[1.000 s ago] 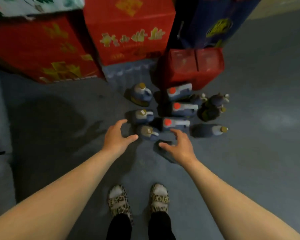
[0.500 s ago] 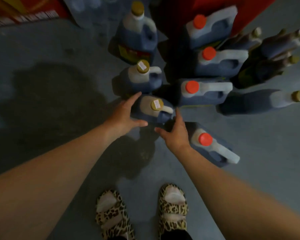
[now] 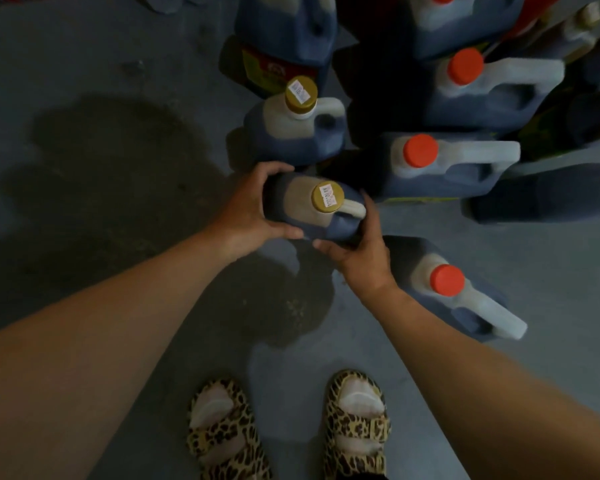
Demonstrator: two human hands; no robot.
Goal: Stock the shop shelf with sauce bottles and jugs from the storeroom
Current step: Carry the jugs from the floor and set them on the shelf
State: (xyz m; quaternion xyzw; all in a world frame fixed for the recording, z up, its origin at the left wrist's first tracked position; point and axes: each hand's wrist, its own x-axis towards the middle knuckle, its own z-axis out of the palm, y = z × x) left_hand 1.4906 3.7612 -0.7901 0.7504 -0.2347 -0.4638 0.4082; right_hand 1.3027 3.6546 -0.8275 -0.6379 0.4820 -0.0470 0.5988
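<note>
in the head view, a gold-cap jug [image 3: 314,209] filled with dark sauce stands on the grey floor [image 3: 84,81], in the middle of the picture. the left hand [image 3: 248,211] holds its left side, fingers curled around the body and thumb under the near edge. the right hand [image 3: 362,252] holds the right side below the handle, thumb at the front, fingers wrapped behind. so both hands are pressed around this one jug.

just behind it stands a second gold-cap jug [image 3: 297,128], also with dark liquid and a small white sticker on the cap. to the right are the red-cap jugs [image 3: 444,164], a group of them standing close together, and one more red-cap jug [image 3: 454,292] sits beside the right wrist, its pale handle pointing to the lower right. a dark bottle [image 3: 548,192] lies on its side at the right edge.

the jugs are translucent plastic, squarish, with moulded handles. the floor looks like smooth concrete with a darker stain on the left. at the bottom are two leopard-print sandals [image 3: 290,431] with white socks.
</note>
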